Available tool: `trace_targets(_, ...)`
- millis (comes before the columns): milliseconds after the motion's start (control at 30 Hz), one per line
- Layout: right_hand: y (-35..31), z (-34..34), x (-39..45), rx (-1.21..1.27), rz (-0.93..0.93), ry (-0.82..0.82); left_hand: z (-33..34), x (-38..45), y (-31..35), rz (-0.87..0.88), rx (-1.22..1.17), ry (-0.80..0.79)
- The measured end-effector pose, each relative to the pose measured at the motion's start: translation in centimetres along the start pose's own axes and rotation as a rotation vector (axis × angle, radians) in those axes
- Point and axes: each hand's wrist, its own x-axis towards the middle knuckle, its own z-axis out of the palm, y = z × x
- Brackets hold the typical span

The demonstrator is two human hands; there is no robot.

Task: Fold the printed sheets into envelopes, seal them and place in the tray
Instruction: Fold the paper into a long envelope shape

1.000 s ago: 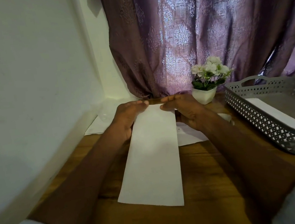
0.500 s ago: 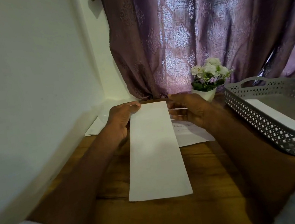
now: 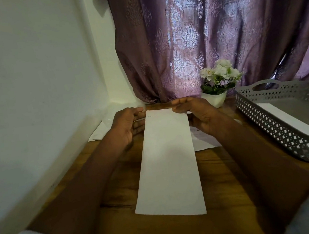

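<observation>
A long white sheet (image 3: 168, 163), folded lengthwise into a narrow strip, lies on the wooden table (image 3: 225, 176) pointing away from me. My left hand (image 3: 129, 125) holds its far left corner, fingers against the edge. My right hand (image 3: 197, 111) pinches the far right corner. A grey perforated tray (image 3: 279, 126) stands at the right with a white envelope (image 3: 294, 119) lying inside it. More printed sheets (image 3: 203, 142) lie under my right hand.
A small white pot of white flowers (image 3: 217, 87) stands at the back between my right hand and the tray. Another sheet (image 3: 98, 132) lies by the white wall at the left. A purple curtain (image 3: 217, 31) hangs behind the table.
The strip has swung from slanted to nearly straight in front of me, and both hands have shifted slightly along its far end while holding it.
</observation>
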Motion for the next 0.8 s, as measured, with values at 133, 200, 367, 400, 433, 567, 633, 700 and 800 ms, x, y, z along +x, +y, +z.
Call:
trace_targets(133,-0.2,0.2,-0.2,0.027,0.008,-0.045,0.3,0.1,0.6,0.245,0.203,0.073)
trace_targets(200,-0.1,0.7,-0.3,0.008,0.006,-0.081,0.4,0.3,0.5,0.37,0.342,-0.017)
trace_targets(367,0.4,1.8,-0.6,-0.044,0.008,-0.128,-0.6,-0.3,0.5,0.204,0.342,-0.31)
trace_targets(400,0.4,2.0,-0.7,-0.044,0.003,-0.127,-0.8,-0.4,0.6,0.179,0.315,-0.354)
trace_targets(433,0.4,2.1,-0.7,-0.037,-0.001,-0.114,-0.9,-0.4,0.5,0.157,0.285,-0.388)
trace_targets(567,0.5,2.7,-1.0,-0.06,0.009,-0.029,-1.6,0.1,0.5,0.132,0.22,-0.338)
trace_targets(633,0.6,3.0,-1.3,-0.112,0.032,-0.066,-2.0,0.3,0.7,0.14,0.218,-0.264)
trace_targets(700,0.6,3.1,-1.8,-0.172,0.054,-0.12,-2.5,0.7,0.9,0.136,0.184,-0.196)
trace_targets(800,-0.2,3.2,-3.4,-0.267,0.081,-0.192,-3.5,0.8,1.2,0.086,0.101,-0.122)
